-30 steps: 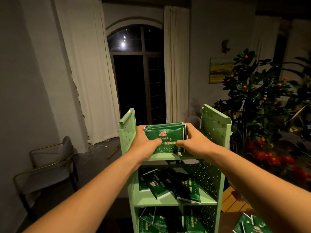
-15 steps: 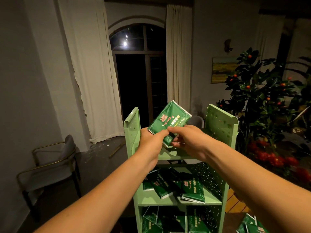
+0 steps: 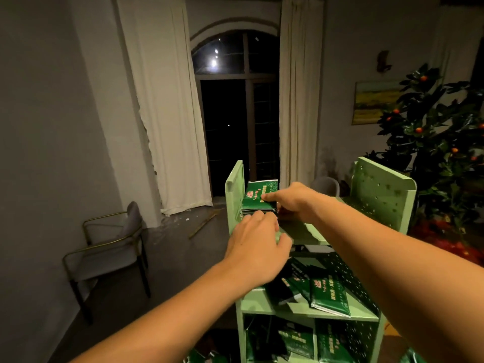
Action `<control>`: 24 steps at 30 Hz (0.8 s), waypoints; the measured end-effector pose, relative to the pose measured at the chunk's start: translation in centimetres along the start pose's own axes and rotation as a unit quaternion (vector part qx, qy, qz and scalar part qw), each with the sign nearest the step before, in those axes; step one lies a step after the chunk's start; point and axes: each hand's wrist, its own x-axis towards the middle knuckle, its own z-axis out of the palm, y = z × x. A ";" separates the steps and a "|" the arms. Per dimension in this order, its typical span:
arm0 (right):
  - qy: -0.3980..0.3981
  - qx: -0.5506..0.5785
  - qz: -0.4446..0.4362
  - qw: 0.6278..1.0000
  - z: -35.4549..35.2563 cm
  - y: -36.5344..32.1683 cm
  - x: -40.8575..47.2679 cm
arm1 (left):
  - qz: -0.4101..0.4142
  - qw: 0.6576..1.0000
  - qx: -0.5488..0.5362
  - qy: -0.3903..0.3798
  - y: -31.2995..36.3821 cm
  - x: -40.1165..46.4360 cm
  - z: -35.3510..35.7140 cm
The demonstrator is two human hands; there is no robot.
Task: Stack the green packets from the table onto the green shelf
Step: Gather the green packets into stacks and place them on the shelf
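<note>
A stack of green packets [image 3: 255, 196] lies flat on the top level of the green shelf [image 3: 382, 189], pushed against its left side panel. My right hand [image 3: 293, 200] rests on the stack, its index finger pressing the top packet and the other fingers against the stack's right edge. Just in front of the stack, my left hand [image 3: 258, 244] hovers with fingers loosely curled and holds nothing. More green packets [image 3: 328, 294] lie loosely on the middle level, and others fill the bottom level [image 3: 296, 341].
A grey chair with a brass frame [image 3: 110, 242] stands at the left wall. An orange tree [image 3: 440, 132] crowds the shelf's right side. Behind the shelf are a dark arched window [image 3: 235, 106] with white curtains and a second chair back [image 3: 326, 186].
The packets that both hands held tilted above the shelf now lie flat on the top level at the left. My left hand has let go and drawn back.
</note>
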 end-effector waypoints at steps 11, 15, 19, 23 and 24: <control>0.064 -0.105 -0.052 0.991 0.0 1.8 0.3 | 0.032 0.986 0.165 -0.024 -1.3 0.4 0.4; -0.033 0.127 -0.011 0.991 0.7 2.1 -0.4 | 0.013 0.981 0.192 -0.030 -0.9 1.5 0.7; -0.029 0.067 -0.011 0.997 1.0 1.1 -1.4 | -0.006 0.979 0.196 -0.053 -0.1 1.9 0.3; -0.032 0.024 -0.025 0.999 0.8 1.2 -1.6 | 0.001 0.977 0.200 -0.067 0.1 1.7 0.0; -0.034 0.017 -0.031 0.999 0.7 1.3 -1.8 | 0.009 0.977 0.204 -0.067 0.0 1.5 -0.1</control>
